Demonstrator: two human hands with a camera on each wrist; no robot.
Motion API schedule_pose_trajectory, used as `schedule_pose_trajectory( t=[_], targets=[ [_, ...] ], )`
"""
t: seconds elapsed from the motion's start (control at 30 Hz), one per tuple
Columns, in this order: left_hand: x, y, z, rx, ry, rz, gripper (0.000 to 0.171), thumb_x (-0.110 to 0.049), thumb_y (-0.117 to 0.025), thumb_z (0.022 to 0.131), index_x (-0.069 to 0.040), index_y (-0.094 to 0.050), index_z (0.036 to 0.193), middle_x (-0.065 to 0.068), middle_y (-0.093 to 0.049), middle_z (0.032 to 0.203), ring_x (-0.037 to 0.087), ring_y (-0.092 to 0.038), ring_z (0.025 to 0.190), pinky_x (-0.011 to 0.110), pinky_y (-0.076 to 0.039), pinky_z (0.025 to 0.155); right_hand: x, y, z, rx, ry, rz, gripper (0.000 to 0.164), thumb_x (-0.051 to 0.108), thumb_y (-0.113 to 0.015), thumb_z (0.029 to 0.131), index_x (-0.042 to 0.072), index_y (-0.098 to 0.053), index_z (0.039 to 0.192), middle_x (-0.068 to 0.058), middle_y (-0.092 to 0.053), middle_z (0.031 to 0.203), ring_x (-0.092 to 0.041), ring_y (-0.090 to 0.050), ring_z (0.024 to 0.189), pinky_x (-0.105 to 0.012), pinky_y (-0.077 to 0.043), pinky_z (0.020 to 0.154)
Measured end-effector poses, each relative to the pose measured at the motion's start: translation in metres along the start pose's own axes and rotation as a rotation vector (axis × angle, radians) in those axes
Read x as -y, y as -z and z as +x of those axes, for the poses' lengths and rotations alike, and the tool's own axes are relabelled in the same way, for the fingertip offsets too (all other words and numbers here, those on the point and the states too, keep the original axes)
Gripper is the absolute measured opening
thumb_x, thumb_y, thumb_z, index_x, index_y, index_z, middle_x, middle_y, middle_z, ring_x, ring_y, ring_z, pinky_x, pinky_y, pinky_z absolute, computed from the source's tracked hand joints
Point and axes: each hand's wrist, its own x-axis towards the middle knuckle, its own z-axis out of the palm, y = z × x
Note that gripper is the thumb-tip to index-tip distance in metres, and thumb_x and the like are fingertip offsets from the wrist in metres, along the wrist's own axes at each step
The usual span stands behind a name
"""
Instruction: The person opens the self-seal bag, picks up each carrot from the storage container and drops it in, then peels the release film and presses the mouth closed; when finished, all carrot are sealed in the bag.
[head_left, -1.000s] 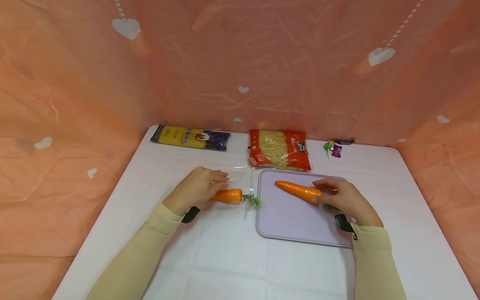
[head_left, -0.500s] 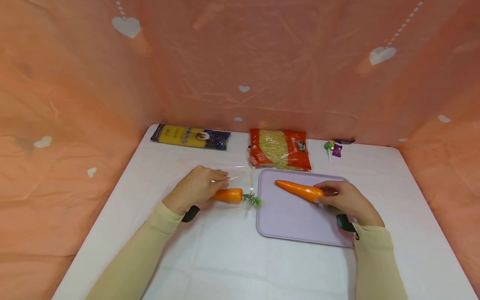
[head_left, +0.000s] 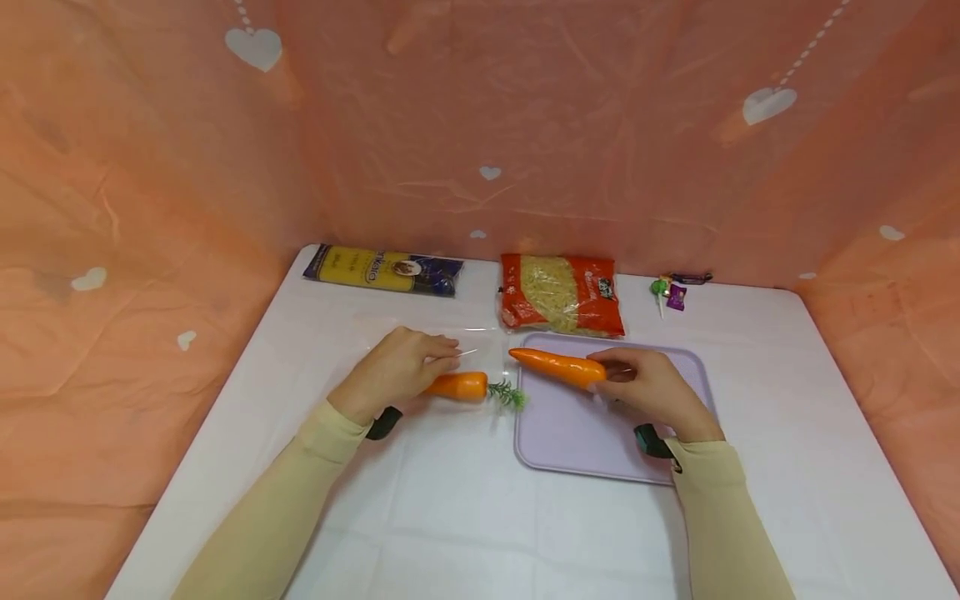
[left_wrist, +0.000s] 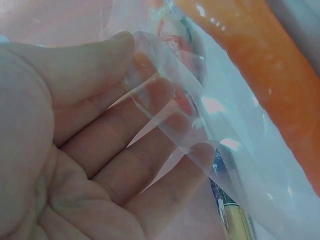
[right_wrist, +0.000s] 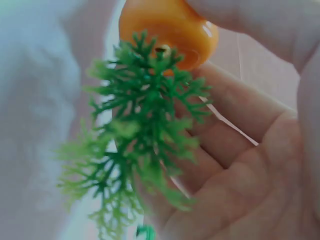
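Observation:
My left hand [head_left: 401, 371] pinches the edge of a clear plastic bag [left_wrist: 210, 125] between thumb and fingers. An orange carrot [head_left: 461, 386] with a green leafy top lies in the bag, its leaves poking out at the mouth toward the tray; the hand covers its tip. In my right hand [head_left: 652, 387] is a second carrot [head_left: 558, 367], gripped near its thick end and held over the lilac tray [head_left: 577, 433]. Its tip points left, at the bag's opening. The green leaves [right_wrist: 145, 110] of this carrot hang beside the palm in the right wrist view.
Behind the bag lies a yellow and blue pasta packet [head_left: 382, 269]. A red noodle packet [head_left: 561, 293] sits just beyond the tray. Wrapped sweets [head_left: 676, 297] and a green lollipop [head_left: 660, 288] lie at the back right of the white table [head_left: 450, 517].
My right hand has gripped the second carrot and moved it left across the tray, toward the bag. The left hand stays in place on the bag's edge.

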Motion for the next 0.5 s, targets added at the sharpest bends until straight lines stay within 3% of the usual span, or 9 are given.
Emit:
schedule_pose_trajectory(
  t=[0.2,0.5],
  targets=[
    [0.000,0.002,-0.001,0.001,0.021,0.007,0.024,-0.025,-0.069,0.097,-0.015,-0.078,0.117,0.003,-0.073,0.123,0.023,-0.067,0.121,0.044,-0.052,0.106,0.026,-0.021,0.018,0.048,0.060,0.049,0.042,0.031,-0.080,0.086,0.020,-0.071,0.125,-0.003,-0.071,0.114,-0.020,-0.066,0.098,-0.032,-0.062,0.083],
    [-0.002,0.004,-0.001,-0.020,-0.010,0.014,0.024,-0.027,-0.069,0.097,-0.016,-0.078,0.116,0.003,-0.073,0.123,0.024,-0.068,0.120,0.045,-0.051,0.107,0.062,-0.048,0.046,0.104,0.152,0.089,0.036,0.030,-0.079,0.087,0.023,-0.072,0.121,0.002,-0.071,0.110,-0.019,-0.065,0.099,-0.032,-0.061,0.086]
  ],
)
